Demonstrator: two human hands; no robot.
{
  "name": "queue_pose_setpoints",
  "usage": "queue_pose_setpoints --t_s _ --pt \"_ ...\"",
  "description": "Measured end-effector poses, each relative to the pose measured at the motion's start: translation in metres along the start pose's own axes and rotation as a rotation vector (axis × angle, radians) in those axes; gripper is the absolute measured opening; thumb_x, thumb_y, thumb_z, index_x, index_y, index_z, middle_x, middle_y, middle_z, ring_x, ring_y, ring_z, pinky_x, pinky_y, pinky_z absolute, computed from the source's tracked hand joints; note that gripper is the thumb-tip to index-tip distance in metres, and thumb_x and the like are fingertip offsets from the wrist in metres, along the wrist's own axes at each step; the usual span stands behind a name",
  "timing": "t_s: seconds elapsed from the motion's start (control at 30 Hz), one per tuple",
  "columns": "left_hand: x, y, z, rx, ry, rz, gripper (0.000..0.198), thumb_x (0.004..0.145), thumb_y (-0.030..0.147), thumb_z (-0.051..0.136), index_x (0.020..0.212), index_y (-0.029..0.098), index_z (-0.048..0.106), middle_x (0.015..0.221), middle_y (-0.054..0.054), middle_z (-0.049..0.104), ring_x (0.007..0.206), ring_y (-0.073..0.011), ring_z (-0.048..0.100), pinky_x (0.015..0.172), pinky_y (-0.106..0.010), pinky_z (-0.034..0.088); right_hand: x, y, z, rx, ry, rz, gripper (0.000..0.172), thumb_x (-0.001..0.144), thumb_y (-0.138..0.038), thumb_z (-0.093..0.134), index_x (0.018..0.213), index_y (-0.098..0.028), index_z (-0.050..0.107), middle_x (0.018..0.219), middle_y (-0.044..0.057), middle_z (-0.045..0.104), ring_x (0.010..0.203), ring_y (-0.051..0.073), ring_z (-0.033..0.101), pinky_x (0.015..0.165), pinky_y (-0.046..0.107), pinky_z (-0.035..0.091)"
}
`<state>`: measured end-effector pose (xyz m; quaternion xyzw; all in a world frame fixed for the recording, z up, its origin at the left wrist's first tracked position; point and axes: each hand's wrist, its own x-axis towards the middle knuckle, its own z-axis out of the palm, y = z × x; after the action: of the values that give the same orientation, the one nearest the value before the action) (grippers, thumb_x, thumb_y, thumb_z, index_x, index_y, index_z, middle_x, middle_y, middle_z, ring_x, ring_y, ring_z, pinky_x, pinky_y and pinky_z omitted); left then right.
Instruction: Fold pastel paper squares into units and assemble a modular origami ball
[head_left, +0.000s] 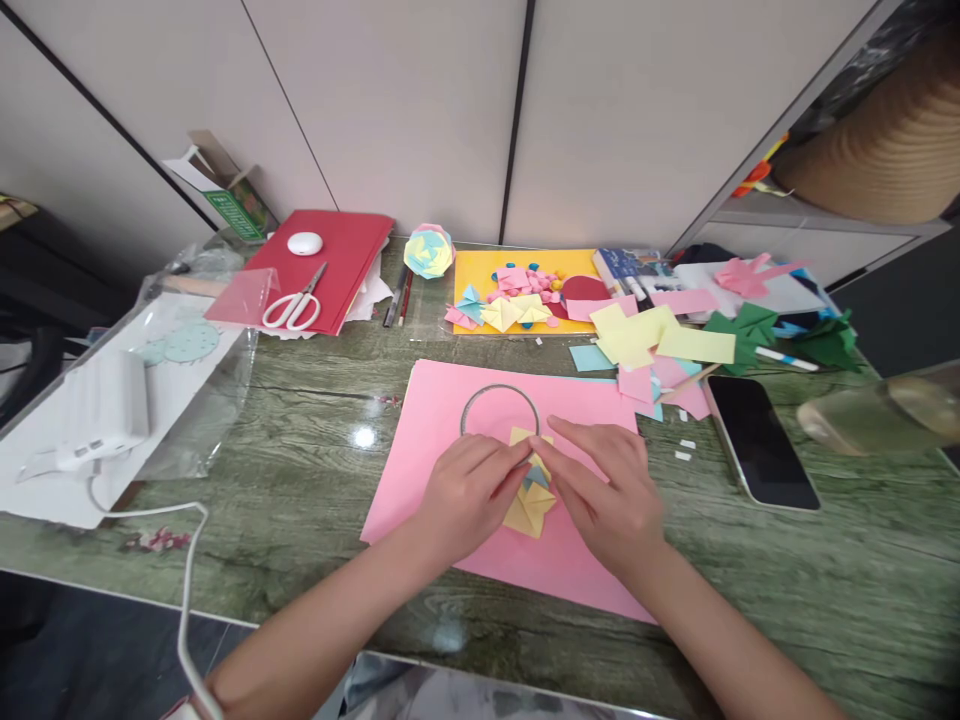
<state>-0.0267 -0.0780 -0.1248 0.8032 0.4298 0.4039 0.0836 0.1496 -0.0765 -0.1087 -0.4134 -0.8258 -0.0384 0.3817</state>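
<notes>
A folded yellow-and-blue paper piece [531, 505] lies on a pink paper sheet [450, 400] in the middle of the green table. My left hand [469, 495] pinches its upper left part with closed fingers. My right hand [607, 490] presses and pinches it from the right, fingertips meeting the left hand's over the piece. A thin metal ring [500, 392] lies on the pink sheet just beyond my fingers.
A black phone [761, 440] lies to the right. Loose coloured paper squares [652, 340] and folded bits on a yellow sheet [480, 270] sit behind. White scissors [296, 305] rest on a red folder [345, 250]. A white power strip [105, 410] and cable are at left.
</notes>
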Motion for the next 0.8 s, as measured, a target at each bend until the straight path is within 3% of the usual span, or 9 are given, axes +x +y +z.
queue_pose_setpoints --t_s 0.1,0.23,0.47,0.8 --pt "-0.001 0.0 0.001 0.009 -0.02 -0.009 0.021 0.083 0.017 0.054 0.103 0.017 0.06 0.073 -0.004 0.065 0.069 -0.0139 0.058 0.064 -0.028 0.049 0.003 -0.001 -0.003 -0.174 0.028 -0.085 0.031 0.073 -0.006 0.066 0.098 -0.024 0.064 0.1 0.004 0.071 0.087 0.02 0.063 0.078 0.04 0.039" --pt "0.0 -0.001 0.002 0.043 -0.038 0.009 0.025 0.082 0.015 0.055 0.107 0.015 0.057 0.073 -0.004 0.065 0.069 -0.0142 0.057 0.063 -0.028 0.047 0.006 -0.006 -0.004 -0.224 0.052 -0.102 0.022 0.07 -0.01 0.071 0.087 -0.022 0.064 0.094 0.002 0.073 0.084 0.02 0.063 0.076 0.039 0.036" --pt "-0.002 -0.001 0.001 0.207 -0.072 0.175 0.03 0.081 0.009 0.054 0.111 0.012 0.053 0.074 -0.004 0.066 0.067 -0.0151 0.056 0.061 -0.03 0.042 0.007 -0.007 0.002 -0.11 -0.037 0.073 0.011 0.073 -0.012 0.065 0.076 -0.02 0.057 0.089 0.004 0.068 0.085 0.021 0.058 0.075 0.037 0.036" --pt "-0.004 0.01 0.0 0.049 0.084 0.108 0.026 0.08 0.01 0.055 0.106 0.016 0.058 0.064 -0.002 0.061 0.059 -0.0128 0.05 0.056 -0.027 0.038 0.004 -0.02 0.007 0.119 -0.077 0.422 0.008 0.073 -0.015 0.057 0.071 -0.021 0.053 0.089 0.004 0.055 0.089 0.022 0.05 0.079 0.039 0.036"
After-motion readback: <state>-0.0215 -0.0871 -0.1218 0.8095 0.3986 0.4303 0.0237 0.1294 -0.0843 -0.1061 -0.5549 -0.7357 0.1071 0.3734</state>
